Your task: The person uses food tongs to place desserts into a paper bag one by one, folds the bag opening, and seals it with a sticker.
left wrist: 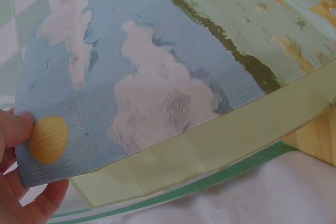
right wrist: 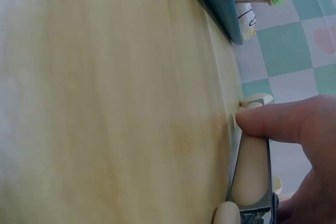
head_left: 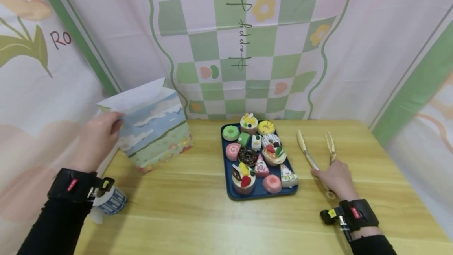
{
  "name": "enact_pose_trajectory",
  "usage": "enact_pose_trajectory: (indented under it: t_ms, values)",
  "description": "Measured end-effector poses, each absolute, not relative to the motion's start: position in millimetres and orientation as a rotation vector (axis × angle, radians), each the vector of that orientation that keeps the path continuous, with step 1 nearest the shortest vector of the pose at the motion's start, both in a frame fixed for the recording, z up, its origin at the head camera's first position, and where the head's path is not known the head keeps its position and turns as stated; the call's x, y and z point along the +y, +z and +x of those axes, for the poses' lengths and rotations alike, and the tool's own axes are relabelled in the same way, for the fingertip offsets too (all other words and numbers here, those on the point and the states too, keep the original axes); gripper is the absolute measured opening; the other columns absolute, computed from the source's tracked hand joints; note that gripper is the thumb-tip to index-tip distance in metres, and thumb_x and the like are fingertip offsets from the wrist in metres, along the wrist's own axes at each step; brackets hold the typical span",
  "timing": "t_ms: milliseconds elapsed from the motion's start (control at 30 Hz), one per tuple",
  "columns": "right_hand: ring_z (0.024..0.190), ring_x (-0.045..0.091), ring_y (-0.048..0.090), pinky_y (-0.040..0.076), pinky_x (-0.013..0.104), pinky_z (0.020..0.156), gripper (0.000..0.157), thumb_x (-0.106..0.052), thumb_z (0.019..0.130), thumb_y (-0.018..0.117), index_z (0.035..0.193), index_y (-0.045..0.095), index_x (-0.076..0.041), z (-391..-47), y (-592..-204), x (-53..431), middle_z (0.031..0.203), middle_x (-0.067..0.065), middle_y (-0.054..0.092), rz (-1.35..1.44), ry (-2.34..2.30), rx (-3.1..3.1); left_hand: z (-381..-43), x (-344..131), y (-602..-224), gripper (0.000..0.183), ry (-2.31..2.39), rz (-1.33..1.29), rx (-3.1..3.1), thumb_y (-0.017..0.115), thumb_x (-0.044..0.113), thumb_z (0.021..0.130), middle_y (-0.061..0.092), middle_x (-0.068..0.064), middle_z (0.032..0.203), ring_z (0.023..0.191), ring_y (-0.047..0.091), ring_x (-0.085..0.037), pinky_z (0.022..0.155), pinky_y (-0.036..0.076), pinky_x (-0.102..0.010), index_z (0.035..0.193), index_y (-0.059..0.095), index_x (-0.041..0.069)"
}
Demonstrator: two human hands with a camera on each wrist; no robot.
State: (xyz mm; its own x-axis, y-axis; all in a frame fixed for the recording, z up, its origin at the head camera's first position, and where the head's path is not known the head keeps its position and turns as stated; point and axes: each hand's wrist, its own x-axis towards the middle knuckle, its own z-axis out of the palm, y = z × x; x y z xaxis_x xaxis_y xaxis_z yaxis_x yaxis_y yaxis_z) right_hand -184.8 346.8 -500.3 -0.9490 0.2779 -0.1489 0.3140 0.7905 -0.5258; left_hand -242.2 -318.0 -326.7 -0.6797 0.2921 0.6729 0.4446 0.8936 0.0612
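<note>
The left sleeve [head_left: 53, 225] lies nearest; the left hand [head_left: 99, 139] pinches the bag [head_left: 159, 127] at left, the right hand [head_left: 336, 178] grips the tongs [head_left: 310, 159] at right. Bag probably light, creasable, best held by its rim; tongs stiffer.

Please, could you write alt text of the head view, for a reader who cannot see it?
A person's left hand holds a landscape-printed bag, while the right hand grips tongs on a wooden table. Between the hands, a dark blue tray carries small cakes and doughnuts.
</note>
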Motion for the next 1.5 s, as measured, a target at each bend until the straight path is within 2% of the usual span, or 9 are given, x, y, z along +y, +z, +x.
enact_pose_trajectory:
  t_ms: [300, 600, 867, 1000, 1167, 1267, 1400, 1500]
  values:
    - [0.071, 0.032, 0.053, 0.048, 0.033, 0.051, 0.084, -0.05, 0.084, 0.07, 0.113, 0.042, 0.023, -182.7, -501.2, 346.1, 0.096, 0.034, 0.048, 0.499, -0.876, 2.917, -234.8, -304.6, -325.9, 0.024, -0.305, -0.571, -2.371, 0.061, -0.003, 0.09, 0.069, -0.02, 0.104, 0.096, 0.064, -0.038, 0.086, 0.05, -0.05, 0.114, 0.065, 0.001]
    - [0.074, 0.033, 0.052, 0.048, 0.034, 0.053, 0.081, -0.044, 0.083, 0.071, 0.114, 0.041, 0.023, -180.1, -500.0, 343.9, 0.096, 0.033, 0.047, 0.508, -0.881, 2.93, -228.2, -293.8, -325.4, 0.026, -0.291, -0.643, -2.358, 0.063, -0.004, 0.09, 0.068, -0.02, 0.103, 0.097, 0.063, -0.036, 0.087, 0.049, -0.047, 0.115, 0.065, 0.0]
    - [0.086, 0.041, 0.051, 0.048, 0.039, 0.061, 0.081, -0.04, 0.083, 0.072, 0.121, 0.041, 0.024, -183.5, -510.8, 338.0, 0.107, 0.038, 0.047, 0.493, -0.922, 2.94, -214.3, -300.2, -330.3, 0.031, -0.302, -0.712, -2.295, 0.065, -0.006, 0.086, 0.068, -0.017, 0.102, 0.097, 0.062, -0.033, 0.09, 0.045, -0.04, 0.116, 0.066, 0.001]
    - [0.092, 0.045, 0.048, 0.048, 0.048, 0.069, 0.081, -0.036, 0.084, 0.07, 0.126, 0.038, 0.026, -186.6, -510.9, 334.2, 0.113, 0.041, 0.044, 0.48, -0.948, 2.95, -206.4, -303.6, -331.0, 0.034, -0.311, -0.72, -2.274, 0.066, -0.008, 0.085, 0.068, -0.016, 0.102, 0.097, 0.062, -0.031, 0.089, 0.044, -0.038, 0.117, 0.067, 0.003]
    - [0.097, 0.047, 0.045, 0.046, 0.056, 0.077, 0.08, -0.033, 0.086, 0.069, 0.129, 0.037, 0.026, -188.2, -508.0, 332.8, 0.116, 0.043, 0.042, 0.49, -0.963, 2.952, -203.3, -303.6, -329.8, 0.03, -0.292, -0.728, -2.28, 0.064, -0.005, 0.087, 0.068, -0.016, 0.1, 0.095, 0.063, -0.03, 0.088, 0.045, -0.036, 0.116, 0.067, 0.002]
    - [0.098, 0.048, 0.044, 0.045, 0.056, 0.078, 0.078, -0.031, 0.086, 0.068, 0.13, 0.037, 0.025, -186.8, -506.0, 333.6, 0.116, 0.043, 0.042, 0.496, -0.987, 2.946, -203.3, -301.8, -329.4, 0.027, -0.271, -0.734, -2.28, 0.064, -0.002, 0.088, 0.068, -0.015, 0.097, 0.092, 0.064, -0.031, 0.086, 0.045, -0.036, 0.114, 0.067, 0.001]
    - [0.086, 0.041, 0.051, 0.048, 0.045, 0.066, 0.065, -0.025, 0.087, 0.067, 0.122, 0.043, 0.024, -182.6, -503.0, 336.5, 0.103, 0.037, 0.049, 0.476, -1.066, 2.953, -204.1, -296.3, -329.0, 0.024, -0.258, -0.755, -2.265, 0.063, -0.001, 0.089, 0.068, -0.015, 0.095, 0.091, 0.064, -0.031, 0.087, 0.045, -0.036, 0.112, 0.067, 0.0]
    - [0.068, 0.029, 0.052, 0.046, 0.036, 0.052, 0.047, -0.021, 0.089, 0.064, 0.108, 0.048, 0.018, -179.1, -500.7, 338.8, 0.085, 0.024, 0.052, 0.447, -1.131, 2.935, -205.7, -290.4, -329.6, 0.023, -0.286, -0.778, -2.235, 0.063, -0.004, 0.087, 0.068, -0.016, 0.094, 0.09, 0.064, -0.032, 0.086, 0.046, -0.036, 0.11, 0.067, -0.001]
